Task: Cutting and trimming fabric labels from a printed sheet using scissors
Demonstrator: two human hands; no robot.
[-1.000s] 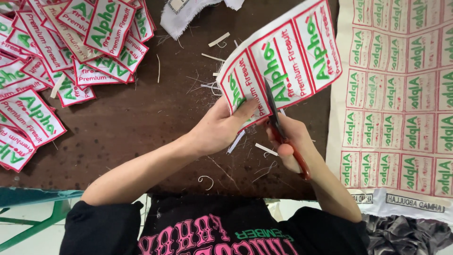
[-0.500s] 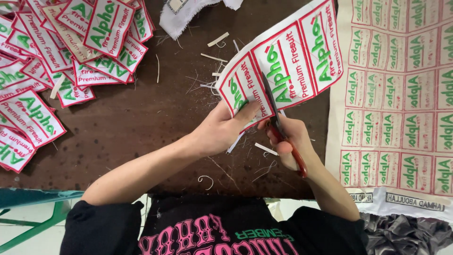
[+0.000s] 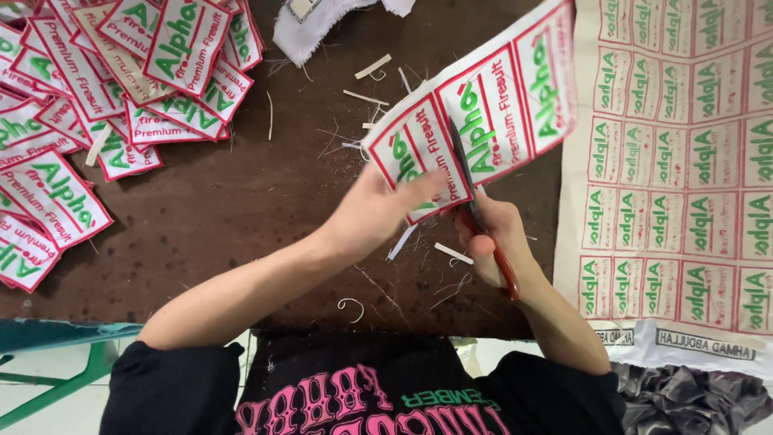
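Cut patches [image 3: 97, 89] lie heaped at the table's far left, an uncut sheet [image 3: 684, 161] at the right, white scraps between. The left hand [image 3: 378, 213] pinches a strip [image 3: 483, 121] of white, red-bordered, green-lettered patches (held above the table); the right hand [image 3: 491, 242] grips red-handled scissors [image 3: 475, 201], blades in the strip.

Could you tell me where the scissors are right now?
In the right hand, centre of the head view, the scissors cut into the patch strip held by the left hand.

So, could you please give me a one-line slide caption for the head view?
Left hand holds a strip of patches while right hand cuts it with scissors over a brown table.
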